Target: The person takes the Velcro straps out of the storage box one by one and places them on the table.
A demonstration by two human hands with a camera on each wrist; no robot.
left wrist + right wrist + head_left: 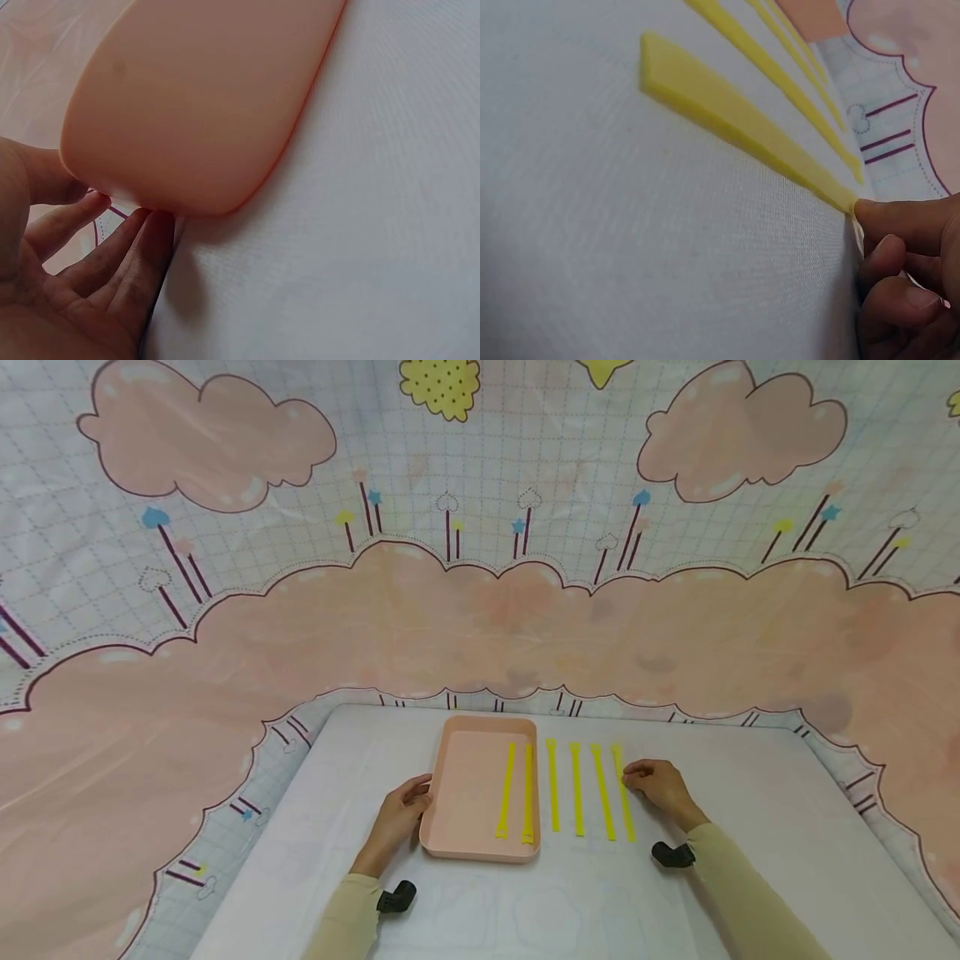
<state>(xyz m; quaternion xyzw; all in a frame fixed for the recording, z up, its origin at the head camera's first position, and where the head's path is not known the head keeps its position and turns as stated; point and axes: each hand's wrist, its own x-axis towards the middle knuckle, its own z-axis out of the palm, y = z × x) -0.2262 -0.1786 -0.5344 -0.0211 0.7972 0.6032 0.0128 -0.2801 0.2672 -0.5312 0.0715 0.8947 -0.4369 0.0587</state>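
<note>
My left hand (397, 818) holds the left side of a shallow pink tray (465, 793). In the left wrist view, thumb and fingertips (157, 225) meet the tray's outer edge at a rounded corner. Two long, thin yellow strips (507, 789) with notched near ends lie at the tray's right side. To the right of the tray, several more yellow strips (577, 789) lie on the table in a row, side by side. My right hand (663, 789) pinches the rightmost strip (735, 124) near its far end, the other fingers curled below.
A white-covered table (480, 910) carries everything. Behind it and along both sides hangs a printed cloth (510, 618) with pink clouds. A black wrist device (396, 897) sits on the left sleeve and another (672, 855) on the right.
</note>
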